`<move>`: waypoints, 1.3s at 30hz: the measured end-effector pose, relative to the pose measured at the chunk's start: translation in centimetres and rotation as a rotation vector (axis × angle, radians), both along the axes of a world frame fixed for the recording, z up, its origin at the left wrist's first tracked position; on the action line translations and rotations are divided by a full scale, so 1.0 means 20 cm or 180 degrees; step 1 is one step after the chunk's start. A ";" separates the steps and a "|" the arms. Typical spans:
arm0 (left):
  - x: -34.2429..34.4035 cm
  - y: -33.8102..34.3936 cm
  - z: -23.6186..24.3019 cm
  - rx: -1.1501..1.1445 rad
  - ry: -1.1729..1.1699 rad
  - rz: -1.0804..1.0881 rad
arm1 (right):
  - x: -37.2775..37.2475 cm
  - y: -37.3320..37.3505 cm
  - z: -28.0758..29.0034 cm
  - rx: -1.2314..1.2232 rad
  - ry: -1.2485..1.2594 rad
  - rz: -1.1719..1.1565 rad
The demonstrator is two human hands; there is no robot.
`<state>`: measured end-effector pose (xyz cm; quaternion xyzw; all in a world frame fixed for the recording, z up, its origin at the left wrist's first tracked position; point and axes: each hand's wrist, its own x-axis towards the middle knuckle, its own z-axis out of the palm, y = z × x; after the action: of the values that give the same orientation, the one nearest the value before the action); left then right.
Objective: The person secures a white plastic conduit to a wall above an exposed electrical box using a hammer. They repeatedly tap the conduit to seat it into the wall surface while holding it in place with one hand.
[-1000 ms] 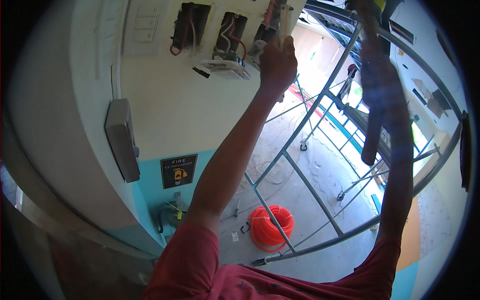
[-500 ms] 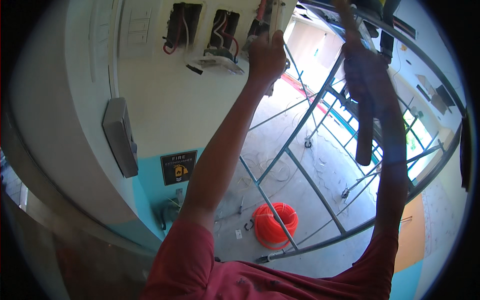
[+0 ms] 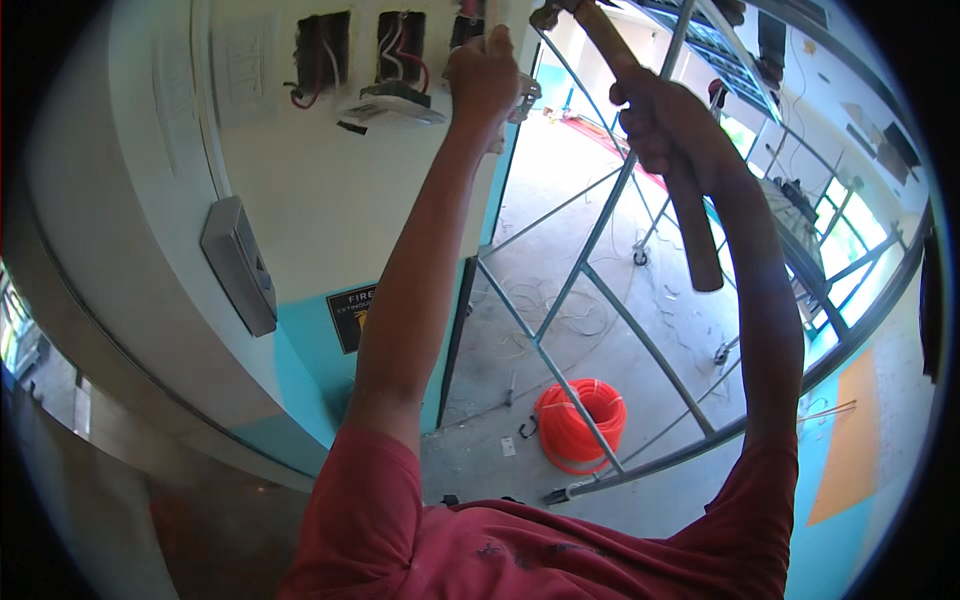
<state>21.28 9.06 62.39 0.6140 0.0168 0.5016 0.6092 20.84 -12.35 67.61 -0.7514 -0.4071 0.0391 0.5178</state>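
My right hand (image 3: 665, 125) is closed around the wooden handle of a hammer (image 3: 692, 230), raised to the right of the wall's edge. The hammer's head is near the top of the view, to the right of my left hand. My left hand (image 3: 485, 80) is closed on a pale narrow strip (image 3: 497, 14), held upright against the wall by the rightmost box opening; the grip hides much of it. A metal piece (image 3: 526, 98) shows just beside that hand. Further left, two cut-out wall boxes (image 3: 322, 55) (image 3: 400, 40) have red and white wires hanging out. A loose switch plate (image 3: 400, 108) dangles below the middle one.
A grey wall-mounted device (image 3: 238, 265) and a dark extinguisher sign (image 3: 350, 318) are on the wall to the left. Metal scaffolding (image 3: 640, 340) on castors stands at right. A coil of orange tubing (image 3: 580, 425) and loose wires lie on the floor.
The hammer has swung down and left, its head now near my left hand. The view has shifted, so the wall boxes and my left hand appear higher and further left.
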 end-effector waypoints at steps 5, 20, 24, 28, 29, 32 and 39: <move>-0.07 -0.10 -0.07 0.0764 0.0109 0.1438 | -0.12 -0.33 -0.23 0.0039 -0.0211 -0.0520; -0.51 -0.08 0.29 -0.0248 0.1054 -0.0202 | -0.18 -1.08 -1.18 0.0151 0.2133 -0.0245; -0.76 -0.20 0.53 0.1385 0.1375 0.1166 | -0.08 -1.06 -1.35 0.0066 0.2242 -0.0276; -0.78 -0.12 0.58 0.2299 0.2199 0.1220 | -0.02 -0.99 -1.32 0.0013 0.1876 -0.0077; -0.76 -0.13 0.56 0.2240 0.2407 0.1233 | -0.01 -0.97 -1.29 0.0096 0.1773 0.0081; -0.69 -0.04 0.51 0.1999 0.2511 0.1182 | 0.00 -0.87 -1.15 0.0114 0.1495 0.0326; -0.55 0.09 0.44 0.1414 0.2231 0.0872 | 0.01 -0.59 -0.70 0.0044 0.0290 0.0472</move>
<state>10.22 10.89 71.28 0.8554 0.1955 0.3305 0.3476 21.08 -24.20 53.57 -0.7131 -0.4379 0.1087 0.5366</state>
